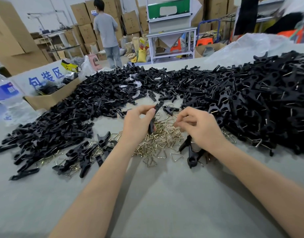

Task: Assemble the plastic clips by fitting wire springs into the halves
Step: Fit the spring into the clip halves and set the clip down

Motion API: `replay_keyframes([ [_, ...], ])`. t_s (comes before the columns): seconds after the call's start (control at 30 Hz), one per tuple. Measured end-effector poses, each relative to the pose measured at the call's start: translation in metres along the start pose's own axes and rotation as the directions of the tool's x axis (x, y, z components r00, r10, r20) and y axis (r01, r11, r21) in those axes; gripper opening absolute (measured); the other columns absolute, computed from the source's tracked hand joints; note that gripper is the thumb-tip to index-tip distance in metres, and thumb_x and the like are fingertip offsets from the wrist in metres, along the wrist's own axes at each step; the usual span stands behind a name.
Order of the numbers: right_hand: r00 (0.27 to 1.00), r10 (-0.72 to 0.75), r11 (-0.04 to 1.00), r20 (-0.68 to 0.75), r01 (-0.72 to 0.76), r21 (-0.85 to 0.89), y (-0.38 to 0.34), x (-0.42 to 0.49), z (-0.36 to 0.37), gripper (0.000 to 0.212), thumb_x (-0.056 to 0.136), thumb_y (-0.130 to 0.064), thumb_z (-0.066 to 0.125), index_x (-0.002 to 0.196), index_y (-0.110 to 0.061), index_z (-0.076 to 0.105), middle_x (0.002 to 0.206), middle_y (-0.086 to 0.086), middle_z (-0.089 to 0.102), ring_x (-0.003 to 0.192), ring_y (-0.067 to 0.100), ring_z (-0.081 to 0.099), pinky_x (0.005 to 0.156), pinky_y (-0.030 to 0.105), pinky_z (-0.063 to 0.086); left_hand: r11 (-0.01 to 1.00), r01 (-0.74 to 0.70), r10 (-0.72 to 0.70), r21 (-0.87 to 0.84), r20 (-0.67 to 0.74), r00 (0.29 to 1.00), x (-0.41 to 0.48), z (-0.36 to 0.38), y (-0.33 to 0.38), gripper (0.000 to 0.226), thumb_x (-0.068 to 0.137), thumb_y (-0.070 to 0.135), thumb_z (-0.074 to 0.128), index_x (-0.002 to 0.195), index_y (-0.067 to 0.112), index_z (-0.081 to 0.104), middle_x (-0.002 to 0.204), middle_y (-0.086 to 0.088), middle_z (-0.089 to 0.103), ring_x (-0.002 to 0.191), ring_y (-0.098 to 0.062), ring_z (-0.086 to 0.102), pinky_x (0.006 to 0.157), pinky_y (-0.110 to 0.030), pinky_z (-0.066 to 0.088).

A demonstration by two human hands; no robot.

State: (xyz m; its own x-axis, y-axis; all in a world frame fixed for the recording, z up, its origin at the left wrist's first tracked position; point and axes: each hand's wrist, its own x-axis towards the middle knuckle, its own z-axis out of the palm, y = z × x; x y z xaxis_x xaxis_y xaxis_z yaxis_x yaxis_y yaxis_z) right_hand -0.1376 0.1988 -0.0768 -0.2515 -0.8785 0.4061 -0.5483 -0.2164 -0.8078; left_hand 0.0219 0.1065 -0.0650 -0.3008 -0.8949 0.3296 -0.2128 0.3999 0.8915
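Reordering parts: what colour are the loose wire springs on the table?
Brassy gold, clearest in the head view where the wire springs lie heaped.

Bare slim forearms (103, 177), bare left hand (136, 125) and right hand (202, 128)

a small factory's packing floor, warehouse-like. brown cartons (80, 13) are stacked high along the back wall, filled sacks (141, 54) sit on the floor beside a metal bench with a hopper (170, 32), and a wide grey work table (156, 194) carries loose heaps of black clip halves (251, 93) and brass-coloured wire springs (159, 134) — parts in bulk, not household amounts.
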Motion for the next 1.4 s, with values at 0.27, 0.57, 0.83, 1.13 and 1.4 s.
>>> replay_keyframes([
  [0.27,0.991,0.115,0.981,-0.065,-0.103,0.162,-0.002,0.001,-0.006,0.026,0.091,-0.003,0.055,0.076,-0.022,0.065,0.07,0.001,0.07,0.054,0.019,0.054,0.05,0.029,0.041,0.97,0.159,-0.098,-0.184,0.301,0.948,-0.008,0.011,0.004,0.013,0.096,0.016,0.056,0.1,0.021,0.067,0.075,-0.004,0.063,0.046,-0.011,0.055,0.038,-0.019,0.033],
  [0.57,0.968,0.224,0.635,0.116,-0.235,0.736,-0.008,0.005,-0.006,0.02,0.089,0.006,0.054,0.091,-0.005,0.071,0.079,0.006,0.072,0.061,0.012,0.061,0.053,0.019,0.048,0.898,0.264,-0.108,-0.351,0.406,0.907,-0.013,0.017,0.013,0.009,0.096,0.01,0.055,0.091,0.011,0.062,0.074,0.001,0.065,0.043,-0.009,0.053,0.035,-0.013,0.032],
  [0.83,0.937,0.333,0.68,0.11,-0.319,0.661,-0.012,0.003,-0.007,0.015,0.091,-0.002,0.054,0.079,-0.003,0.063,0.082,0.014,0.066,0.078,0.032,0.069,0.062,0.036,0.058,0.954,0.141,-0.081,-0.265,0.223,0.971,-0.008,0.012,0.01,0.003,0.089,0.014,0.066,0.088,0.017,0.066,0.073,0.004,0.071,0.062,-0.008,0.065,0.05,-0.016,0.045],
  [1.13,0.959,0.264,0.706,0.104,-0.266,0.657,-0.016,-0.001,0.002,0.009,0.091,-0.002,0.058,0.092,0.003,0.065,0.095,0.024,0.067,0.087,0.029,0.071,0.065,0.035,0.059,0.915,0.123,-0.054,-0.385,0.187,0.981,-0.013,0.02,0.012,0.022,0.066,0.028,0.078,0.083,0.019,0.068,0.081,0.0,0.07,0.068,-0.008,0.065,0.066,-0.019,0.051],
  [1.4,0.968,0.251,0.744,0.01,-0.2,0.638,-0.009,0.0,0.0,0.011,0.09,-0.006,0.061,0.087,-0.01,0.072,0.087,0.012,0.072,0.082,0.022,0.071,0.071,0.037,0.06,0.719,0.359,-0.191,-0.596,0.327,0.925,-0.017,0.029,0.017,0.026,0.087,-0.009,0.057,0.109,0.002,0.065,0.101,-0.013,0.068,0.085,-0.013,0.069,0.08,-0.019,0.055],
])
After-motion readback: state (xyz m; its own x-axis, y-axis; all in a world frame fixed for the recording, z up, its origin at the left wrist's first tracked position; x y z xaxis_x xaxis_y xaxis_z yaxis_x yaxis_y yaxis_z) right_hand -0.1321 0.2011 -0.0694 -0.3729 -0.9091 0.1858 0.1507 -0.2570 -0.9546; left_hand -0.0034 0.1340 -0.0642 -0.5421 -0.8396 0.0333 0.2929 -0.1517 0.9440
